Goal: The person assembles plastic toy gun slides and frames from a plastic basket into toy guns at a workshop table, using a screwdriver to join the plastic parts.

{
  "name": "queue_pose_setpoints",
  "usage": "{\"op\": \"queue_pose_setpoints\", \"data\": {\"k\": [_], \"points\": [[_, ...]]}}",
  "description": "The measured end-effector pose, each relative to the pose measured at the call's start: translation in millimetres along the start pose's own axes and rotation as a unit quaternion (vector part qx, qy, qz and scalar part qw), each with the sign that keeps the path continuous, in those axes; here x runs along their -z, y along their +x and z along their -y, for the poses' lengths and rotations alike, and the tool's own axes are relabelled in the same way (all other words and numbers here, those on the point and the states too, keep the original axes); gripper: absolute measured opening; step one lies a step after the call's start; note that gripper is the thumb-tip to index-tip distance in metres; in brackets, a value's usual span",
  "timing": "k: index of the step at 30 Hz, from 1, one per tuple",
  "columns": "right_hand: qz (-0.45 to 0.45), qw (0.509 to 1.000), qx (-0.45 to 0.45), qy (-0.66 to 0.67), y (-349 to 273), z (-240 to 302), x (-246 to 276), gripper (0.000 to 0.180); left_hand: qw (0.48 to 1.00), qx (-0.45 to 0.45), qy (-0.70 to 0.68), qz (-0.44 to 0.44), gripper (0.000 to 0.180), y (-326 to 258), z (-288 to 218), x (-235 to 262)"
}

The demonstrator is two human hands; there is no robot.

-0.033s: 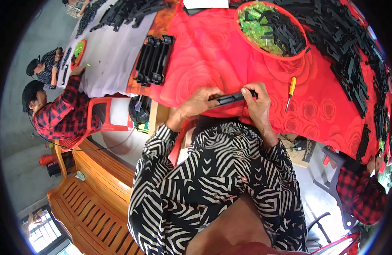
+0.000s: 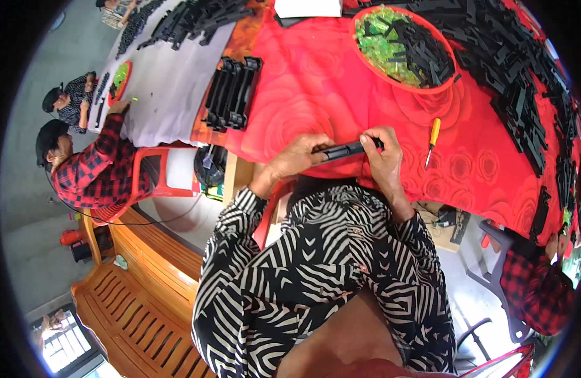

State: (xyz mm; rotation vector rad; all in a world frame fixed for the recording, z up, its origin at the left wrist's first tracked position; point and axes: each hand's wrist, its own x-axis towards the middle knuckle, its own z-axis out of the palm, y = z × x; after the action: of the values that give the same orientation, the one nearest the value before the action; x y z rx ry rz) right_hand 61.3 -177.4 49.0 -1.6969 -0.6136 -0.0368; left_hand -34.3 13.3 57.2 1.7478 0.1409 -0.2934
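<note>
Over the near edge of the red rose-patterned tablecloth (image 2: pixel 303 82), a long narrow black plastic part (image 2: pixel 342 151) is held level between my two hands. My left hand (image 2: pixel 301 153) pinches its left end, fingers curled over it. At the other end, my right hand (image 2: pixel 383 151) grips the part with its thumb along the top. The fingers cover both ends. On the cloth to the right of my hands lies a screwdriver (image 2: pixel 434 138) with a yellow handle. Left of centre, several similar black parts (image 2: pixel 232 93) stand in a neat row.
A round red-rimmed basket (image 2: pixel 451 79) holds green clips and small black pieces. Loose black parts (image 2: pixel 514 107) cover the table's right side. Co-workers sit at left (image 2: pixel 92 167) and right (image 2: pixel 536 286). A wooden bench (image 2: pixel 136 309) is at lower left, near a red chair (image 2: pixel 155 183).
The scene sits very slightly lower in the picture. Both hands keep the same hold on the black plastic part.
</note>
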Motion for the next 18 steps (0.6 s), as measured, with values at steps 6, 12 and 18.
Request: {"op": "queue_pose_setpoints", "data": {"k": [6,12,18], "points": [[0.011,1.000,-0.013,0.006,-3,-5,3,0.006,0.999,-0.034,0.012,-0.021,0.020,-1,-10,-1],[0.014,0.999,0.011,0.037,10,4,-12,0.008,0.963,-0.081,0.234,-0.107,0.050,-10,-38,-5],[0.040,0.998,-0.006,0.047,24,1,-26,0.020,0.873,-0.133,0.401,-0.243,0.044,-20,-25,-23]]}}
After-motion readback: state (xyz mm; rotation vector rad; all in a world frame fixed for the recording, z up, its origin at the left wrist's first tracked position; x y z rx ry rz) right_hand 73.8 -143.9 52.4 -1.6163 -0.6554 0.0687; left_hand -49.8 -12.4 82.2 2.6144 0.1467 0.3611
